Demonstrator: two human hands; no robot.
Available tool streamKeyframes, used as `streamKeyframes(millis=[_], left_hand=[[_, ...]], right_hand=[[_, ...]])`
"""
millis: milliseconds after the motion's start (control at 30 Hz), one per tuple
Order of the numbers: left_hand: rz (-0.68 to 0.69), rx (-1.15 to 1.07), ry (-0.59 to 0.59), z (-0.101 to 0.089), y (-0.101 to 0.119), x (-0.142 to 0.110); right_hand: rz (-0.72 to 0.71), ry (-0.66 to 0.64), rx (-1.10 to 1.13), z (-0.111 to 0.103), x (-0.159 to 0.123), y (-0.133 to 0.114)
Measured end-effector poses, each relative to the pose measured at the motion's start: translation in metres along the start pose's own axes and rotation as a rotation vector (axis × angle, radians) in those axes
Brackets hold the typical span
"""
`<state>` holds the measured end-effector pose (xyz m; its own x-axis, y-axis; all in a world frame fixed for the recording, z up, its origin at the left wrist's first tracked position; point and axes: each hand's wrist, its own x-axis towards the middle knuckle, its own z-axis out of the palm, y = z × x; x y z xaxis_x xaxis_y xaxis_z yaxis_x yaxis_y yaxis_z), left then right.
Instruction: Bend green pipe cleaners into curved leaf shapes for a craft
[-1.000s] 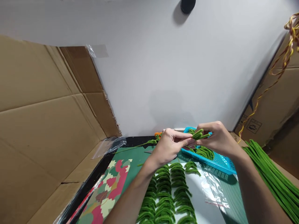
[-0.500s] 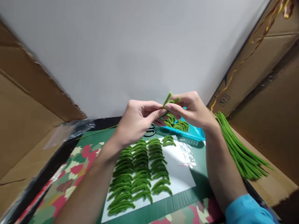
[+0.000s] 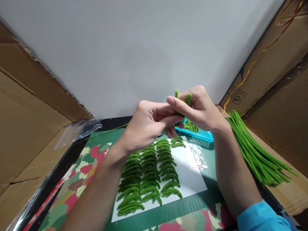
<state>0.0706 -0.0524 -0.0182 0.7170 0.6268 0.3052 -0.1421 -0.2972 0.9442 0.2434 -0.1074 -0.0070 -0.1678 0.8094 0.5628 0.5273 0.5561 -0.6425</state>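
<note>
My left hand and my right hand meet above the table, both closed on one green pipe cleaner. Two fuzzy ends of it stick up between the fingers; its middle is hidden by them. Below lies a white sheet bearing several columns of curved green pipe cleaner pieces. Behind my right hand is a blue plastic basket with more bent green pieces in it.
A bundle of long green pipe cleaners lies to the right on cardboard. Scissors are mostly hidden behind my left hand. A clear plastic bag rests on the sheet's right side. Cardboard walls stand left and right, a white panel behind.
My fingers have shifted on the pipe cleaner; my right thumb is now raised higher and its ends stand more upright. The whole view has shifted slightly.
</note>
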Motion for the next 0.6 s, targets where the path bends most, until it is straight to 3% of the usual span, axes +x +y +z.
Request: streamKeyframes(millis=[100, 267, 433, 600], left_hand=[[-0.01, -0.074, -0.015, 0.003, -0.001, -0.001], [-0.022, -0.035, -0.101, 0.001, -0.004, 0.0], [-0.005, -0.033, -0.123, -0.006, -0.002, -0.001], [-0.016, -0.121, -0.1, -0.01, -0.002, -0.001]], right_hand=[[-0.013, 0.061, -0.031, 0.002, 0.0, 0.001], [-0.069, 0.327, -0.094, 0.006, 0.001, 0.006], [-0.139, 0.494, -0.02, 0.018, 0.006, 0.008], [-0.123, 0.622, 0.068, 0.028, 0.009, 0.007]])
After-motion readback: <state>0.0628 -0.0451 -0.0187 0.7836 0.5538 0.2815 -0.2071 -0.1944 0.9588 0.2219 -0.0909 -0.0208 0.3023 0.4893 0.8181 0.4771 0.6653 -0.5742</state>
